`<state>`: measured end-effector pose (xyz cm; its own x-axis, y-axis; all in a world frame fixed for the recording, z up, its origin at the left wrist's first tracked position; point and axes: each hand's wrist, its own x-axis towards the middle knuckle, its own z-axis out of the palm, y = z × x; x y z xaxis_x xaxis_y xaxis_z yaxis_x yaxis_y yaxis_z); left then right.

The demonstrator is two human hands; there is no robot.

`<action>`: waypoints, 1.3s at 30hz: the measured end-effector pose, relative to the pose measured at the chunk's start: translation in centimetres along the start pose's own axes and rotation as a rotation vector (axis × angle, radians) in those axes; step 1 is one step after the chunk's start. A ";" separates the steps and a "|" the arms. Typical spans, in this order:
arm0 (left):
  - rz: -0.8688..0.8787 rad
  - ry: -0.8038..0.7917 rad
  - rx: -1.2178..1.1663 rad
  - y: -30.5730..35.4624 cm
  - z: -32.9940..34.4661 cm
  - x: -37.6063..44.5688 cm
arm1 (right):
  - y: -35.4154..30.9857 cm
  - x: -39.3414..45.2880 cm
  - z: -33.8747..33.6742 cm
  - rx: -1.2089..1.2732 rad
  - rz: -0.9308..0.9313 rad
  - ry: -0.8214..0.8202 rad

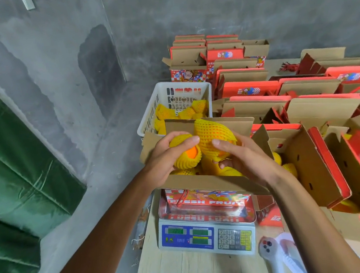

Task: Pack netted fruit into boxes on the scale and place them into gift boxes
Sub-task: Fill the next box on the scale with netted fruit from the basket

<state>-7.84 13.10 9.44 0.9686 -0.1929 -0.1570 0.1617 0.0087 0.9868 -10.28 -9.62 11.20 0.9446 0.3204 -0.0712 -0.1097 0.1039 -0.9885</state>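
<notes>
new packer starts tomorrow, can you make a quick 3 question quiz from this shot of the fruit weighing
1. True or false: each hand grips a netted fruit over the open box on the scale.
2. Where do more netted fruits wait? A) white basket behind the box B) green sheet C) floor
3. Fill in: the fruit in the left hand shows bare ____ skin through its net.

Key: 1 true: left hand and right hand each hold one. 2 A. 3 orange.

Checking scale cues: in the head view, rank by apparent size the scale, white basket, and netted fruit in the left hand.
Basket and scale look alike; differing nearness forbids ranking. Smallest: netted fruit.
</notes>
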 end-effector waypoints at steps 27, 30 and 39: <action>-0.109 -0.054 1.135 0.3 4.5 6.8 | 3.5 1.5 -2.1 -0.509 0.052 0.567; -0.040 -0.042 1.381 0.1 5.2 7.4 | 3.8 1.7 -2.6 -0.571 0.094 0.573; -0.260 0.207 1.003 -2.8 5.5 7.8 | 4.4 1.4 -3.3 -0.545 0.121 0.586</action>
<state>-1.81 6.23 5.66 0.9551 0.0998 -0.2790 0.2304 -0.8422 0.4875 -8.42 -11.77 6.32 0.9611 -0.2611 -0.0904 -0.1979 -0.4220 -0.8847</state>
